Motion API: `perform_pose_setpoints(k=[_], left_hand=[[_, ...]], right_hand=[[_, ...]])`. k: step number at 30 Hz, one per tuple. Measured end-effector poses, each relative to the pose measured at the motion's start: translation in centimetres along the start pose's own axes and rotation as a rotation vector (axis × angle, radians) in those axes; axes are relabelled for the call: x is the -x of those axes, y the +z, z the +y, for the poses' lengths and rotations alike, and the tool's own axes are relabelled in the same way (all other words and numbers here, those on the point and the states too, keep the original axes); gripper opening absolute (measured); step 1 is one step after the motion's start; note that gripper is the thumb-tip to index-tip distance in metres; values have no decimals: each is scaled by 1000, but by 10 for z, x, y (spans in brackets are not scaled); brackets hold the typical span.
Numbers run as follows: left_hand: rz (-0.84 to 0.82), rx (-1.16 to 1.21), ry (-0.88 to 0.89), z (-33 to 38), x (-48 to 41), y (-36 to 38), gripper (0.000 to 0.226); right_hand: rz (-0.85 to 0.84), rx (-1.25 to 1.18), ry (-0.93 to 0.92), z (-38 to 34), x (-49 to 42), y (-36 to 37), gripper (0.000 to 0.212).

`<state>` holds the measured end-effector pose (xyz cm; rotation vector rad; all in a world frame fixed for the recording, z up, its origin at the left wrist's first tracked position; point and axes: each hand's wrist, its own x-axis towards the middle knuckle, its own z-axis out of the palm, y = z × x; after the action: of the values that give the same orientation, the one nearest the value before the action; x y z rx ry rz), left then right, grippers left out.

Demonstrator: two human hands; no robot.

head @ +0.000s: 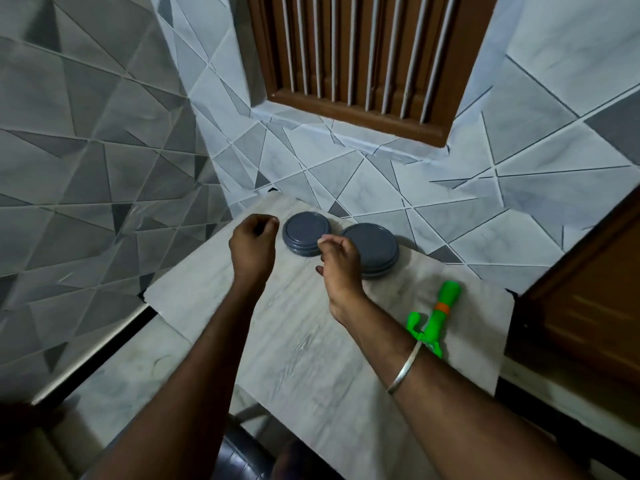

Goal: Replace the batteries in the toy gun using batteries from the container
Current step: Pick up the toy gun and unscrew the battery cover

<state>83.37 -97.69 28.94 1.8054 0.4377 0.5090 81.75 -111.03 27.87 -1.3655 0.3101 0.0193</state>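
Table: green toy gun w/ orange band, 2 grey containers.

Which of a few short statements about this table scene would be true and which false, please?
1. Two grey lidded containers, the left container and the right container, stand on the table. True.
2. The toy gun is red. False: it is green with an orange band.
3. The right hand holds the toy gun. False: the gun lies on the table, and the hand hovers by the containers.
4. A metal bangle circles the right forearm. True.
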Motion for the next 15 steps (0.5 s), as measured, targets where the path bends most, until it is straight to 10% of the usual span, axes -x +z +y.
perform_pose_setpoints(k=[15], left_hand=[[-216,-22,87,-6,-53,-4,13]], right_hand=[[66,21,-147,11,-39,27,8]])
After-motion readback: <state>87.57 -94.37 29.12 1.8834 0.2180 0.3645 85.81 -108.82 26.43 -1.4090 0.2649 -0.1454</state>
